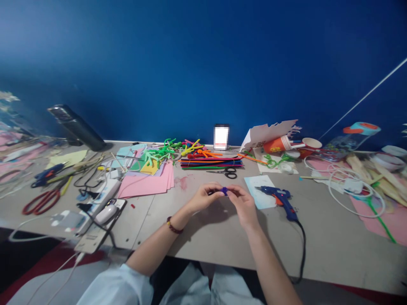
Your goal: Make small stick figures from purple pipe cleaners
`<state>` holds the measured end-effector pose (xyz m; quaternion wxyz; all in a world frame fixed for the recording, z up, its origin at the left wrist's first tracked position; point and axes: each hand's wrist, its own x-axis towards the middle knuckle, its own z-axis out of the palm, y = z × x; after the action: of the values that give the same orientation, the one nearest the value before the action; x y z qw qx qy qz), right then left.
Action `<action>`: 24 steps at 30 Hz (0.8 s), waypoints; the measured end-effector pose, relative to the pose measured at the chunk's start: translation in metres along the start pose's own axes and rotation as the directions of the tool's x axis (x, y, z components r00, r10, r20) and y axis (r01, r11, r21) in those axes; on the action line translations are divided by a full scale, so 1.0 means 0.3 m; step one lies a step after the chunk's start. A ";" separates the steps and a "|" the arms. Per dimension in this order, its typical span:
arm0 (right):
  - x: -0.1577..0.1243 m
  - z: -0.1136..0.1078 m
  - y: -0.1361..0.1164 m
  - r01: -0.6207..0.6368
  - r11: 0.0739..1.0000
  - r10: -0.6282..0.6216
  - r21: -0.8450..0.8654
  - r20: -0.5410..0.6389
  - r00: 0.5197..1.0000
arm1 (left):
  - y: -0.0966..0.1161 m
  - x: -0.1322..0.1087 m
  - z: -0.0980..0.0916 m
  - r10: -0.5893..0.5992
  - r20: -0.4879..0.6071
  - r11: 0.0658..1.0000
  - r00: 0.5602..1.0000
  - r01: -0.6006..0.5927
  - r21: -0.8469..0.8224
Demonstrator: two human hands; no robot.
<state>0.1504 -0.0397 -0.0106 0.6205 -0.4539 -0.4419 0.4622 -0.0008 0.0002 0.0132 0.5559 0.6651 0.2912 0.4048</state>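
Purple pipe-cleaner twist (224, 191): pinched between both hands' fingertips, held just above the table.
Left hand (202, 198): fingers drawn narrow, gripping the twist's left side.
Right hand (243, 205): fingers drawn narrow, gripping its right side.
Just right of the hands: pale blue card (260, 192), touching a blue hot glue gun (281, 201).
Straight ahead: black-handled scissors (225, 173) on the grey table (318, 237).

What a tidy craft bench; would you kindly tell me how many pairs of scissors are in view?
2: black-handled scissors just below the pipe cleaners, and red-handled scissors at the far left. Others may be hidden under the clutter.
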 end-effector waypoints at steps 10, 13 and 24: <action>0.001 0.001 -0.004 0.009 0.999 -0.007 -0.049 0.056 0.998 | -0.004 -0.004 0.002 -0.074 0.006 0.996 0.997 0.074 -0.044; 0.001 0.002 -0.002 0.018 0.998 -0.015 -0.064 0.054 0.998 | -0.003 -0.001 0.005 -0.131 -0.006 0.985 0.991 0.129 -0.112; 0.014 -0.005 0.038 -0.201 0.972 0.197 0.119 0.048 0.979 | -0.043 0.005 0.019 -0.382 0.081 0.861 0.921 0.386 -0.331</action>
<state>0.1506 -0.0339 -0.0214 0.5898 -0.4483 -0.3761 0.5565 0.0056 0.0014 0.0007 0.7337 0.4900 0.3397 0.3259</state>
